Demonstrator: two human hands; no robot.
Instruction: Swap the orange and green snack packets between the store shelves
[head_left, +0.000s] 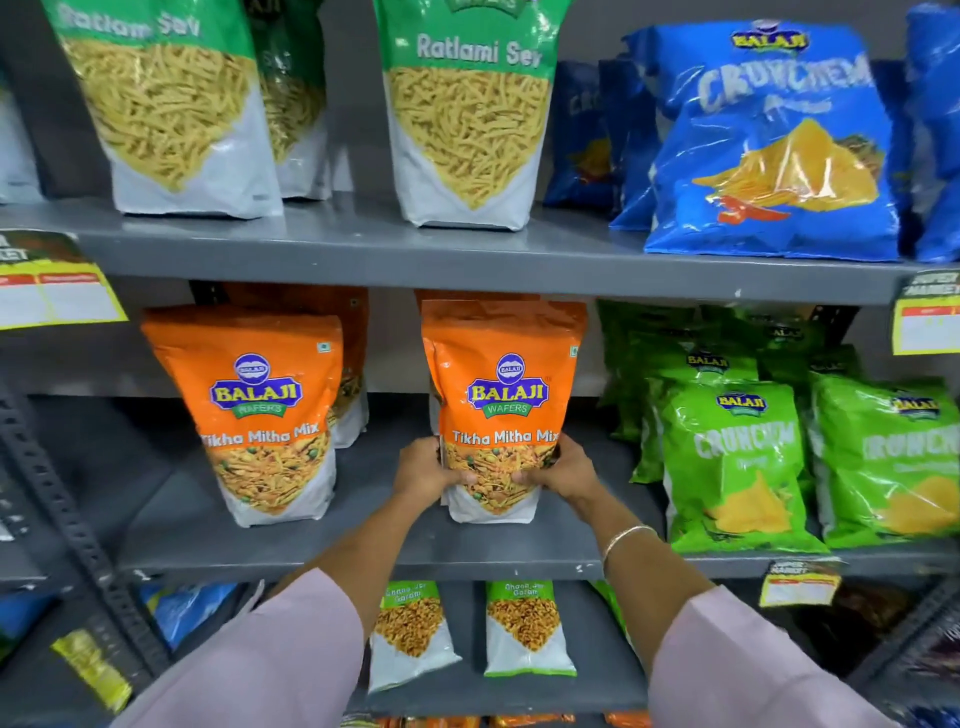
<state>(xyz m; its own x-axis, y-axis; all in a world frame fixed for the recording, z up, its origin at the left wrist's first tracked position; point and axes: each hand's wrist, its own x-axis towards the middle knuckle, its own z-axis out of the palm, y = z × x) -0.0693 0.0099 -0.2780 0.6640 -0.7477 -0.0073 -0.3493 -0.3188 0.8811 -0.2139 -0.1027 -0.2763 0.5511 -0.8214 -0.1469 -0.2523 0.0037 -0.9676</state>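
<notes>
I have both hands on the front orange packet (503, 410) of the right-hand stack on the middle shelf (363, 558) — left hand (423, 473) at its lower left edge, right hand (563, 470) at its lower right, fingers (460, 477) of each wrapped onto the packet's front and clamped on it. Its base looks to be resting on the shelf or just clear of it; I cannot tell which. At least one more orange packet stands right behind it, and another orange stack (260, 415) stands well to the left.

I judge this as the pick-up of an orange packet, the first half of a swap with the green Ratlami Sev packets (467, 119) on the shelf above (363, 249).

Next I need to draw the packet straight towards me, keeping its top under the upper shelf's front lip, which sits close above it. To the right the green Crunchem bags (732, 457) stand near, so there is little room that side; between the two orange stacks the shelf is open. Up top, the gap between the green packets offers a landing spot
</notes>
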